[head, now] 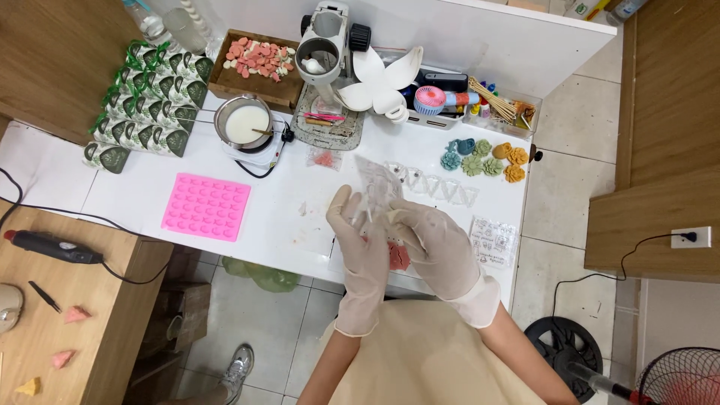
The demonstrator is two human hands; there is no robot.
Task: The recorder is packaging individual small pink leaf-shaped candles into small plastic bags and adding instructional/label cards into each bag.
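Clear plastic bag (377, 185), small and crinkled, is held up just above the near edge of the white table (135, 196), between two hands in pale latex gloves. It looks featherlight, limp and slippery, the sort of film that buckles at a touch, so a pinch at its lower edge or open mouth would likely serve better than a squeeze across the middle. The left hand (360, 240) rises with its fingers partly curled; its grip seems loosely closed on the bag's lower left edge, though the glove hides the exact contact. The right hand (435, 244) is closed in a pinch at the bag's lower right corner. Just beneath the hands, a small pink moulded piece (398, 257) lies on the table; it looks solid yet brittle at its edges. To the left lies a pink silicone mould tray (206, 205). Farther off, a small metal pot of white liquid (244, 122) sits on a little hotplate. At far left stand rows of green and white packets (150, 105). To the right, near the table's edge, sit small flower-shaped pieces (484, 159) in teal, green and orange, with a row of clear cone-shaped wrappers (439, 185) just beside the bag.
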